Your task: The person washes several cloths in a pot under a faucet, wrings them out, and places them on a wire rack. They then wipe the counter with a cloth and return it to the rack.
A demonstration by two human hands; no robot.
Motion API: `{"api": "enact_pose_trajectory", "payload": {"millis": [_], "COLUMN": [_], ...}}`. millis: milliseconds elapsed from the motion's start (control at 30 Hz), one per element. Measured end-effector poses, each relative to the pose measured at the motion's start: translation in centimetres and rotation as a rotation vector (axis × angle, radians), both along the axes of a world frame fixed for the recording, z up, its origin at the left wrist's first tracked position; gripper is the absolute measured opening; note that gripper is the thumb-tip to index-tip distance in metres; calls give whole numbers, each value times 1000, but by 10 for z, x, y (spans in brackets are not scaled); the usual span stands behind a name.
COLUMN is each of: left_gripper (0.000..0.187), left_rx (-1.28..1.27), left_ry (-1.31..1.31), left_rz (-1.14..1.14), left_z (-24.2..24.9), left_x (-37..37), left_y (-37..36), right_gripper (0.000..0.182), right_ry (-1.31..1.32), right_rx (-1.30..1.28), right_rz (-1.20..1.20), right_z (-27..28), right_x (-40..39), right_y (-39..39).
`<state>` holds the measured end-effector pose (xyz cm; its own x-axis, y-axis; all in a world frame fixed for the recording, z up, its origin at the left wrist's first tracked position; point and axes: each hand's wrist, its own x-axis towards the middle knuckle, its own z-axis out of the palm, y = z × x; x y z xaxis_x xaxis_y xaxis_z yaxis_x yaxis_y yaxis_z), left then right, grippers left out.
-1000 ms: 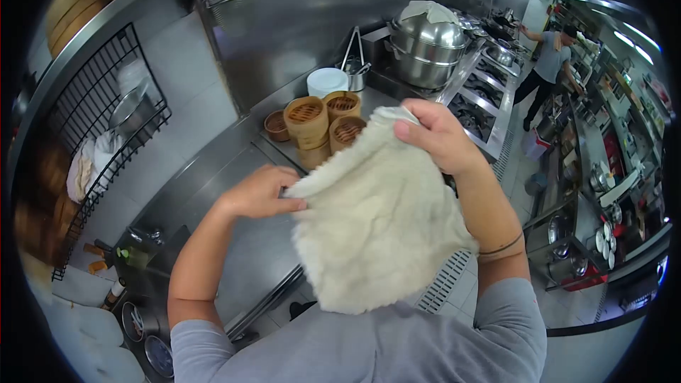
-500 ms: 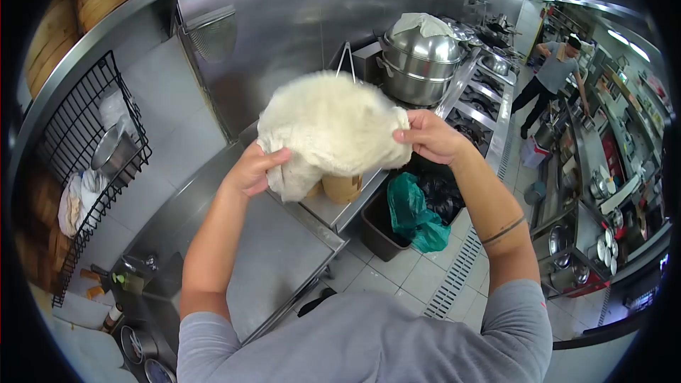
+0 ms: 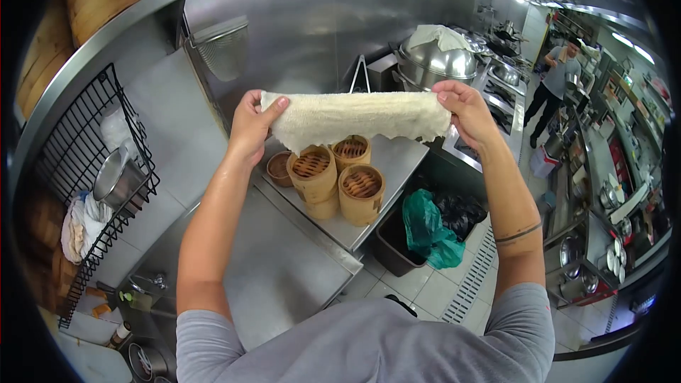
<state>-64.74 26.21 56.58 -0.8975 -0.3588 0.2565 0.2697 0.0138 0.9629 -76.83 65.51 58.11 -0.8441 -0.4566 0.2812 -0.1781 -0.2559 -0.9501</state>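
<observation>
A cream-coloured cloth (image 3: 358,117) hangs stretched and folded between my two hands, above the steel counter. My left hand (image 3: 257,122) pinches its left end between thumb and fingers. At its right end, my right hand (image 3: 464,110) grips the other corner. Below the cloth, several small bamboo steamers stand on the counter, among them a stacked one (image 3: 312,174), a front one (image 3: 362,195) and one partly covered by the cloth's lower edge (image 3: 351,150). A small brown round basket (image 3: 279,169) sits beside them at the left.
A large steel steamer pot (image 3: 440,60) stands by the stove. On the floor is a bin (image 3: 397,245) with a green bag (image 3: 429,230). A wire rack (image 3: 85,149) hangs at the left. Another person (image 3: 557,81) stands in the aisle, far right.
The bunched cloth is now pulled out into a long, flat strip. Both hands have risen and moved farther apart, and the bamboo steamers below have come into view.
</observation>
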Motion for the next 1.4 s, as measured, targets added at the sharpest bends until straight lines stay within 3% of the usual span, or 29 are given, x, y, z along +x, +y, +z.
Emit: {"api": "enact_pose_trajectory", "payload": {"millis": [33, 67, 133, 200, 267, 300, 333, 400, 433, 467, 500, 533, 600, 700, 800, 867, 1000, 1067, 1100, 1133, 1200, 1267, 1300, 1333, 1400], "left_gripper": [60, 60, 64, 53, 33, 20, 20, 15, 15, 16, 19, 19, 22, 25, 27, 29, 29, 28, 24, 24, 24, 23, 23, 24, 23], "left_rx": [-13, -16, -79, -198, -830, -798, -799, -948, -949, -643, -332, -331, 97, 3, -37, -136, -243, -365, -384, -382, -574, -592, -642, -690, -706], "left_ry": [42, 47, 252, 223, 0, -50, -46, 202, 206, 333, 443, 439, 74, 30, 16, -22, -59, -90, -113, -128, -113, -162, -169, -180, -238], "left_rz": [12, 16, -215, -186, 232, 303, 303, 413, 409, 217, 24, 18, -103, -111, -204, -370, -436, -529, -563, -555, -605, -590, -565, -539, -412], "left_z": [6, 11, 26, 32, 48, 58, 55, 41, 35, 28, 29, 31, 35, 31, 34, 31, 12, -2, -5, -9, -19, -37, -52, -64, -82], "left_x": [-5, -6, -6, -13, -7, 1, 0, -12, -20, -28, -30, -34, -41, -63, -73, -82, -123, -154, -168, -185, -222, -257, -275, -289, -308], "left_y": [-3, -4, -2, -11, -11, 1, -2, -16, -21, -26, -22, -20, -11, 27, 91, 124, 147, 153, 159, 162, 164, 157, 147, 140, 129], "right_gripper": [31, 31, 43, 45, 42, 36, 36, 29, 22, 22, 20, 18, 16, 11, 11, 21, 35, 45, 55, 61, 51, 36, 24, 24, 20], "right_ry": [7, 12, 198, 242, 366, 372, 373, 653, 706, 702, 477, 252, 109, -35, -3, -43, -19, 320, 597, 640, 363, 409, 278, 274, 395], "right_rx": [31, 28, 58, 51, 545, 572, 571, 496, 429, 429, 237, 47, 69, -133, 14, 28, 15, 108, 200, 234, 364, 644, 619, 618, 522], "right_rz": [-23, -19, -39, -58, -387, -422, -425, -613, -588, -594, -397, -199, -182, -127, 0, 216, 319, 58, 28, 173, 588, 609, 633, 653, 381], "right_z": [5, 10, 19, 25, 29, 28, 26, 18, 18, 18, 16, 15, 14, 7, 7, 14, -9, -34, -41, -55, -94, -110, -124, -129, -134], "right_x": [-3, -6, -10, -11, -21, -24, -24, -20, -18, -18, -18, -21, -33, -40, -20, -1, -54, -102, -117, -142, -197, -237, -259, -276, -301], "right_y": [0, -2, -6, -7, 1, 0, 0, -3, -3, -2, -1, 0, -2, -24, -53, -65, -36, -20, -14, -8, 0, 6, 5, 3, -2]}}
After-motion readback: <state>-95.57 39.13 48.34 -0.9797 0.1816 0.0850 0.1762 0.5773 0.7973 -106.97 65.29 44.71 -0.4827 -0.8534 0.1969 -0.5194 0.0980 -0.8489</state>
